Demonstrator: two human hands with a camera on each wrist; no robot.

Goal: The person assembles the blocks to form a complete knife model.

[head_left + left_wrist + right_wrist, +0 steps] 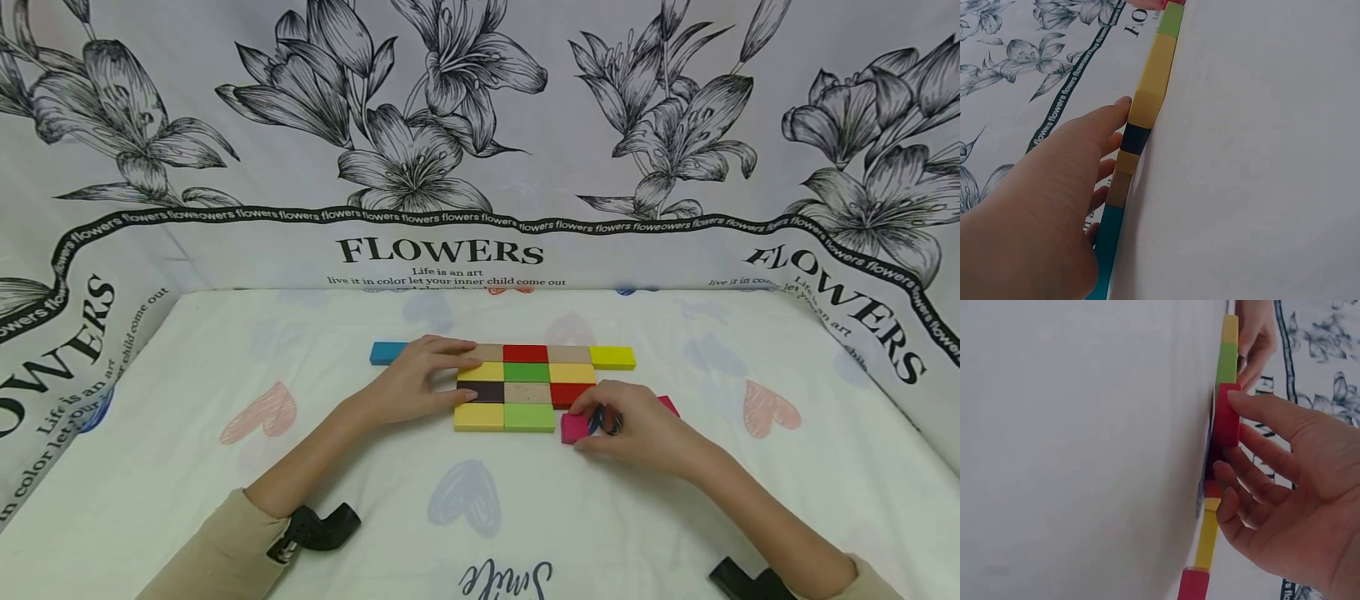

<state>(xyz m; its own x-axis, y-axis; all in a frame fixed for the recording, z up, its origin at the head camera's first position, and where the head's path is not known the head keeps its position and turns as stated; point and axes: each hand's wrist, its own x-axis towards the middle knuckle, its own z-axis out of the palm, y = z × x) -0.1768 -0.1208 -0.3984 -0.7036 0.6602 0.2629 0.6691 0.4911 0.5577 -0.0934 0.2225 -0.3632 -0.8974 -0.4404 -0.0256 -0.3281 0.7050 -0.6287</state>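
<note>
Flat coloured blocks lie side by side in rows on the cloth. My left hand (pixel 412 382) rests at their left side, thumb touching the dark block (pixel 486 392) and fingers by the yellow block (pixel 487 372) above it. A blue block (pixel 387 353) sticks out left of that hand. In my right hand (pixel 645 423), thumb and fingers pinch a pink block (pixel 574 428) just right of the light green block (pixel 531 417) in the nearest row. Seen from the right wrist, the thumb presses on the face of that pink block (pixel 1227 419). Below the red block (pixel 573 395), my fingers partly hide the cloth.
Another pink block (pixel 668 406) lies behind my right hand, partly hidden. A yellow block (pixel 612 358) ends the far row on the right. Behind the blocks, a flower-printed cloth (pixel 450 250) rises at the back and sides.
</note>
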